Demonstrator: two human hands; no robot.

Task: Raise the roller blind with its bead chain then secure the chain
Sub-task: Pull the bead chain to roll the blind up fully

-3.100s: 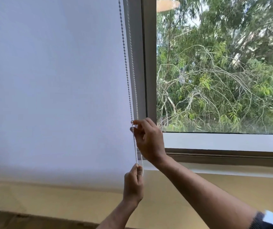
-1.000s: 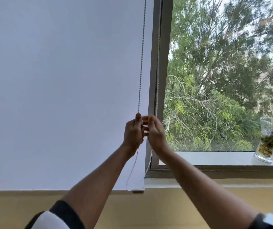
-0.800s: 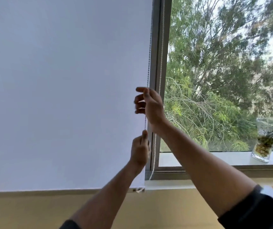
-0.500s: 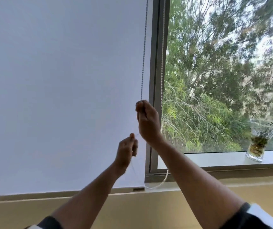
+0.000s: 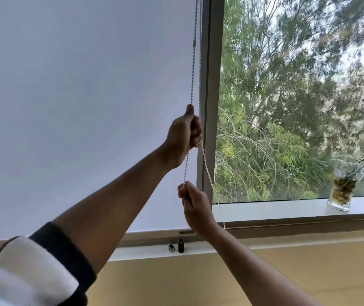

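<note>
1. White fabric roller blind (image 5: 77, 107) covers the left pane, hem just above the sill.
2. Left hand (image 5: 184, 135) is fisted on the silver bead chain (image 5: 192, 74); right hand (image 5: 195, 206) fingers pinch the same strand lower.
3. Best practice: pull straight down, hand over hand, strands unsnagged.
4. Roller hidden above frame; no chain hook discernible.

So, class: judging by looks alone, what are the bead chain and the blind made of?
Bead chain: small round beads with a silvery-white gloss, so metal or shiny plastic; the look leaves it open. Blind: smooth, matt white sheet, probably coated fabric, passing soft daylight.
</note>
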